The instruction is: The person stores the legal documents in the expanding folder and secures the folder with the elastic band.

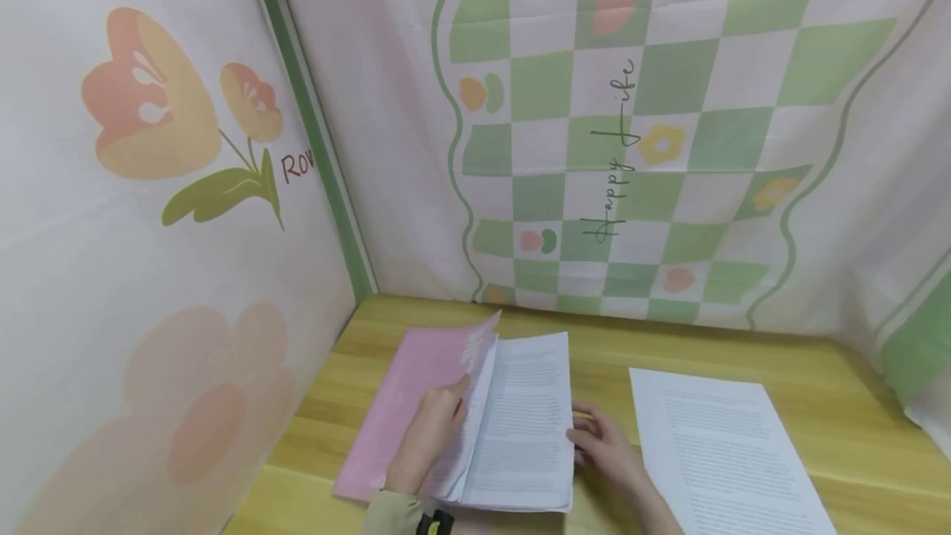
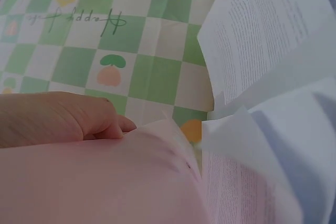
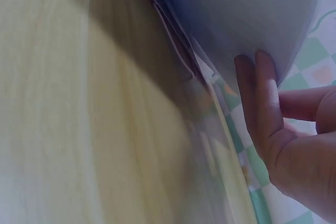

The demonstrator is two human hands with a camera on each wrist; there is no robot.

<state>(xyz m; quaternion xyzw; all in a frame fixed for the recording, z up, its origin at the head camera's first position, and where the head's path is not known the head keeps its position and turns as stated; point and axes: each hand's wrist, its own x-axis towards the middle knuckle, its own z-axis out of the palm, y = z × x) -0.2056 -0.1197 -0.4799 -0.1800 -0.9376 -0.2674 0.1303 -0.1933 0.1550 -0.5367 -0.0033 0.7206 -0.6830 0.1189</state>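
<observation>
A pink folder point(image 1: 404, 390) lies opened on the table, its cover to the left with the far corner raised. Inside is a stack of printed pages point(image 1: 520, 419). My left hand point(image 1: 434, 428) grips the edge of the pink cover; in the left wrist view the cover point(image 2: 105, 182) hides part of the fingers. My right hand point(image 1: 605, 448) holds the right edge of the pages, thumb on one side and fingers on the other. From the right wrist, the lifted pages point(image 3: 226, 14) bend above the table, with fingertips point(image 3: 266, 61) against them.
A separate printed sheet point(image 1: 731, 452) lies to the right on the wooden table point(image 1: 602, 374). A curtain point(image 1: 401, 106) with green checks hangs behind the table, and a flowered curtain point(image 1: 52, 271) stands at its left side.
</observation>
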